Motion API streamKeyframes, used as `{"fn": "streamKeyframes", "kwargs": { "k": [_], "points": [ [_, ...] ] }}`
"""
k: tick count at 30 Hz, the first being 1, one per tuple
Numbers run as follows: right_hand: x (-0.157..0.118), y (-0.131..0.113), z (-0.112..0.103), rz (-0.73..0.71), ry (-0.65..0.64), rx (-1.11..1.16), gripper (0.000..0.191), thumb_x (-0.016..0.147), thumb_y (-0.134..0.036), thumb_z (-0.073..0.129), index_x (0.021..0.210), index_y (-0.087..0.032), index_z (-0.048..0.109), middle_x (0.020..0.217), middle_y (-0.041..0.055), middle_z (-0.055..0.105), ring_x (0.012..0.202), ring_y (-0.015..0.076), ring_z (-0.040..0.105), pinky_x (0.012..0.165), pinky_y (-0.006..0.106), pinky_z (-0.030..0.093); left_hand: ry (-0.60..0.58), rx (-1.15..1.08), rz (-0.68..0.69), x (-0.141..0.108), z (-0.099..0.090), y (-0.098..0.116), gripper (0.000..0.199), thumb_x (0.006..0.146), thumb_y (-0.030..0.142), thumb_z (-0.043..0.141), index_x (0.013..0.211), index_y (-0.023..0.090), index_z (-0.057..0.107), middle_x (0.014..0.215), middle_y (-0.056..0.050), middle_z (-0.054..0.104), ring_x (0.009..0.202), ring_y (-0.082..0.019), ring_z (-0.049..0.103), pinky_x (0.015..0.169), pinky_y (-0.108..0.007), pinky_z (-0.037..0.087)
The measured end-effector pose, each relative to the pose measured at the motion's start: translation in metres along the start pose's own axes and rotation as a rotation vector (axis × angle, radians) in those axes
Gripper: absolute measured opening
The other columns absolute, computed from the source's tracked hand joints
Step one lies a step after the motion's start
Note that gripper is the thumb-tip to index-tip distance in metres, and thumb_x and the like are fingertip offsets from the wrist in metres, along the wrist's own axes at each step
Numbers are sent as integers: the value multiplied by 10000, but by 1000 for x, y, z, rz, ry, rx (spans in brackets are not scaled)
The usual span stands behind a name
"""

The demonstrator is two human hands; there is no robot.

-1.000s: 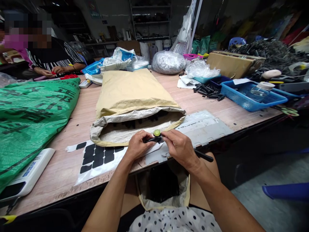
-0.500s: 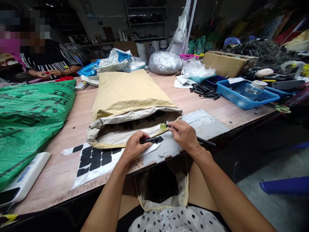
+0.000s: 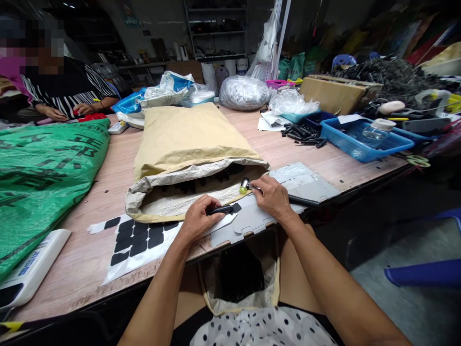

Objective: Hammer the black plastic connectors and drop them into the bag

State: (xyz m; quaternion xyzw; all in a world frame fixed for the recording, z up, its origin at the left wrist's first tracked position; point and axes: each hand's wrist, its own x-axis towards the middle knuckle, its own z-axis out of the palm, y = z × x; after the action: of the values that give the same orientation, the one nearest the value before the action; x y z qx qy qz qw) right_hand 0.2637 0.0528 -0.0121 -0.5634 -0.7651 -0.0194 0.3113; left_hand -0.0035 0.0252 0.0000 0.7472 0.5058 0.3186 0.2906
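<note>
My right hand (image 3: 272, 197) is closed around a small hammer (image 3: 304, 200) with a clear yellow-green face and a black grip, which sticks out to the right. The hammer's head hovers near the front lip of the open beige sack (image 3: 194, 139). Between the fingers of my left hand (image 3: 201, 216) is a short black tube-like piece (image 3: 222, 210), held low over the table edge. Its far end lies by a black square patch. Beside that hand, a white sheet (image 3: 108, 276) carries rows of black rounded squares. Dark pieces show inside the sack's mouth.
A grey board (image 3: 306, 185) lies under my right hand. Black parts (image 3: 302, 136) are heaped near a blue basket (image 3: 360, 144). At left are a green sack (image 3: 46, 178) and a white device (image 3: 36, 269). Another person's hands (image 3: 84, 109) work across the table. An open bag (image 3: 275, 283) rests on my lap.
The hammer's head has tipped to a different angle, and the rear end of its grip has come up. My left hand keeps its hold on the black piece. The whole view has shifted slightly.
</note>
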Motion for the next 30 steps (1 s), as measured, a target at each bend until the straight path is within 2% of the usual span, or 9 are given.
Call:
{"fn": "streamKeyframes", "kwargs": {
  "k": [6, 11, 13, 17, 20, 23, 26, 28, 30],
  "points": [
    [1, -1, -1, 7, -17, -6, 201, 908, -206, 613, 1065, -245, 733, 989, 59, 660, 967, 228, 580, 853, 322, 446, -107, -22, -8, -23, -9, 40, 152, 853, 336, 702, 950, 220, 689, 934, -9, 675, 862, -184, 595, 722, -276, 419],
    [0, -2, -2, 15, -21, -18, 199, 919, -223, 605, 1072, -245, 730, 994, 63, 656, 977, 232, 577, 846, 322, 441, -585, -135, -49, -68, 14, 81, 126, 840, 300, 697, 965, 280, 708, 818, 40, 687, 713, -154, 579, 629, -260, 389],
    [0, -2, -2, 24, -25, -24, 201, 917, -225, 607, 1074, -250, 730, 997, 60, 656, 976, 232, 575, 833, 322, 440, -683, -91, -93, -84, 41, 69, 167, 763, 288, 742, 926, 297, 709, 768, 38, 685, 671, -173, 584, 606, -282, 388],
    [0, -2, -3, 26, -32, -27, 196, 915, -230, 615, 1073, -253, 730, 1006, 55, 660, 975, 231, 573, 828, 322, 438, -595, 36, -319, -109, 104, 15, 188, 766, 330, 692, 953, 336, 708, 898, -32, 725, 906, -315, 701, 732, -388, 479],
    [0, -2, -3, 27, -32, -29, 198, 914, -228, 616, 1075, -252, 729, 1004, 51, 659, 972, 228, 573, 826, 320, 436, -585, 26, -383, -115, 124, -4, 290, 784, 349, 682, 1073, 371, 691, 1077, -74, 732, 1117, -371, 681, 858, -444, 500],
    [0, -2, -2, 20, -29, -33, 201, 914, -228, 613, 1078, -252, 726, 1007, 51, 658, 972, 227, 571, 825, 318, 433, -637, 4, -300, -102, 103, 18, 320, 766, 375, 716, 1086, 379, 697, 1026, -68, 740, 1004, -353, 698, 807, -443, 502],
    [0, -1, -2, 12, -18, -39, 196, 916, -229, 609, 1073, -250, 726, 1003, 51, 656, 973, 229, 570, 833, 319, 431, -631, -121, -210, -73, 51, 55, 208, 843, 426, 648, 1014, 331, 719, 827, -19, 717, 773, -242, 665, 691, -344, 484],
    [0, -1, -2, 10, -15, -40, 196, 919, -230, 605, 1072, -250, 726, 1000, 51, 656, 969, 229, 570, 834, 321, 431, -529, -218, -188, -50, 14, 67, 242, 905, 440, 561, 953, 267, 723, 833, -14, 714, 750, -198, 637, 670, -295, 471],
    [0, -2, -2, 11, -18, -35, 200, 920, -230, 602, 1075, -252, 725, 1002, 51, 656, 965, 229, 571, 826, 322, 432, -287, -134, -266, -26, -16, 64, 312, 872, 497, 573, 871, 217, 710, 722, -11, 672, 612, -170, 575, 581, -277, 436]
  ]
}}
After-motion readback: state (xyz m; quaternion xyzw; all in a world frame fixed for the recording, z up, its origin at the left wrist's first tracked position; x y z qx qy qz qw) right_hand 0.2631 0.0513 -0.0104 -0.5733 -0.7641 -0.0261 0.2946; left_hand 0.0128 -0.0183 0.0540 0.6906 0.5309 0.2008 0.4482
